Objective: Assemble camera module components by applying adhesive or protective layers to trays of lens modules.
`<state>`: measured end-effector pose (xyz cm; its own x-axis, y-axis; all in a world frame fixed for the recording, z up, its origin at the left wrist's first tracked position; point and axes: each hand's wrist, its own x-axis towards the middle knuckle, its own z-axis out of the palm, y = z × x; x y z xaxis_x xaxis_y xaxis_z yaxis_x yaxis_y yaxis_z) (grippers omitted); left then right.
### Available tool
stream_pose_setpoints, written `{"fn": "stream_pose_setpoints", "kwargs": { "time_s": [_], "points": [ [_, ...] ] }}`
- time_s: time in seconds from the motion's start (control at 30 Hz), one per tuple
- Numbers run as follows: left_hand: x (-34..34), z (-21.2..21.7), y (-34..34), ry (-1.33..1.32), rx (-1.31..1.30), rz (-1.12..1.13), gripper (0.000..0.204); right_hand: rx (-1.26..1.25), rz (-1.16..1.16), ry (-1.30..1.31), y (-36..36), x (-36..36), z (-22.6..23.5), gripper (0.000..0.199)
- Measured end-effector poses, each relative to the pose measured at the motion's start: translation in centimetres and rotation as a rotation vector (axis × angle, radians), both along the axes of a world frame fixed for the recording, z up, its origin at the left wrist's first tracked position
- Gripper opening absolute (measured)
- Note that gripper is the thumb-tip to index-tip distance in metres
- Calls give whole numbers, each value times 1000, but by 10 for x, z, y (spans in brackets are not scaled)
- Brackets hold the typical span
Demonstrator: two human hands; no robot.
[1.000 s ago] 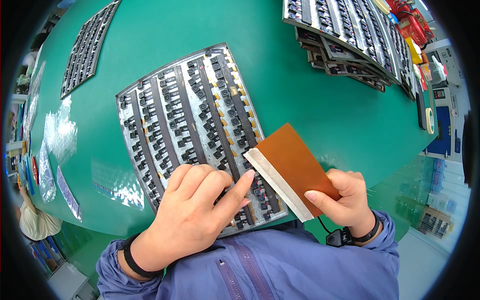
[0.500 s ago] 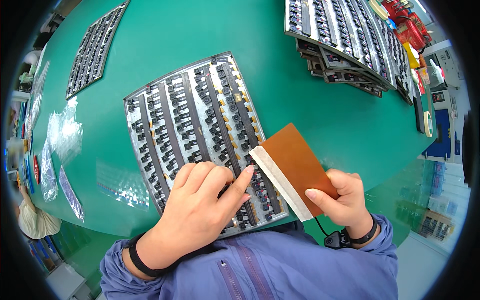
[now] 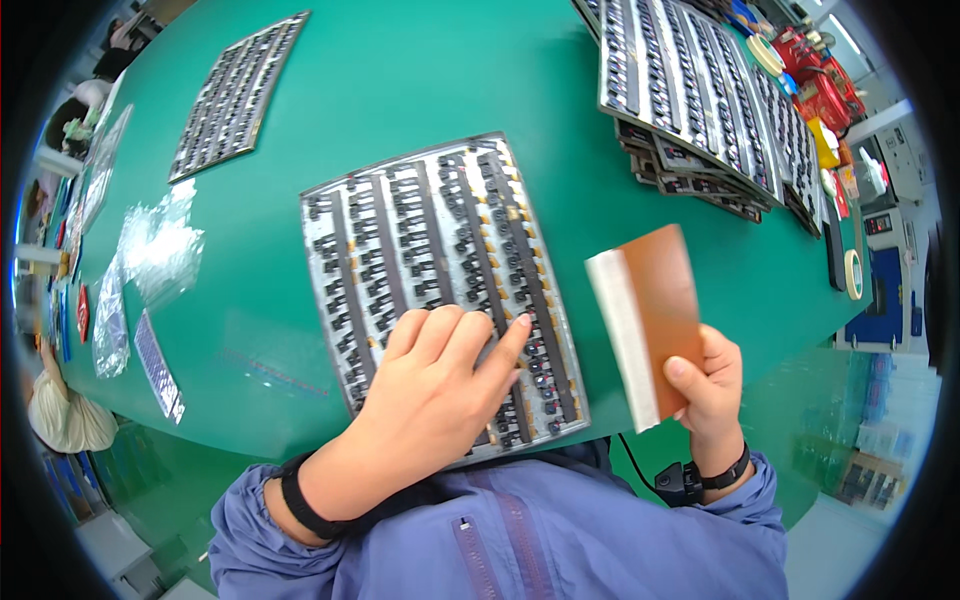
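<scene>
My left hand (image 3: 435,385) rests over the lower part of a metal tray (image 3: 350,178), its index finger stretched out to a row on the right side. The other fingers are curled, and nothing shows between index finger and thumb. Rows of small black parts with round lens-like faces fill the tray, split by dark strips, with amber tabs among the right-hand rows. To the right of the tray, my right hand (image 3: 708,385) grips a flat brown board (image 3: 660,295) by its lower right edge. A whitish strip runs along the board's left edge. The board is raised, apart from the tray.
Stacked similar trays (image 3: 690,110) stand at the far right. Another filled tray (image 3: 240,95) lies at the far left. Clear plastic bags (image 3: 160,245) and a purple-grey strip (image 3: 160,365) lie on the green table (image 3: 420,70). Tape rolls (image 3: 853,274) sit near the right edge.
The brown board has moved right, off the tray's edge, and turned more upright. My left index finger stays over the same side of the tray. The whole view has shifted slightly.
</scene>
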<state>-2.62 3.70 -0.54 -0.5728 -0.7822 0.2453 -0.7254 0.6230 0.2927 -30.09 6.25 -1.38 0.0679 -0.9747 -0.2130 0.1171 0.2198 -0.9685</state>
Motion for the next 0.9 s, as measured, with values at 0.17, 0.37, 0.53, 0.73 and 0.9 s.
{"fn": "stream_pose_setpoints", "kwargs": {
  "time_s": [0.17,0.37,0.53,0.73,0.9],
  "points": [
    [27,9,7,112,21,78,54,-152,-133,-153,1,-13,-17,42],
    [105,-4,50,-54,-72,676,65,-237,-57,-93,0,-16,15,57],
    [145,-8,79,-95,63,737,71,-363,116,24,-22,60,66,61],
    [183,-15,91,58,-29,724,68,-377,561,329,-37,176,77,38],
    [188,-18,96,122,-40,755,68,-417,749,540,-46,249,47,30]
  ]
}}
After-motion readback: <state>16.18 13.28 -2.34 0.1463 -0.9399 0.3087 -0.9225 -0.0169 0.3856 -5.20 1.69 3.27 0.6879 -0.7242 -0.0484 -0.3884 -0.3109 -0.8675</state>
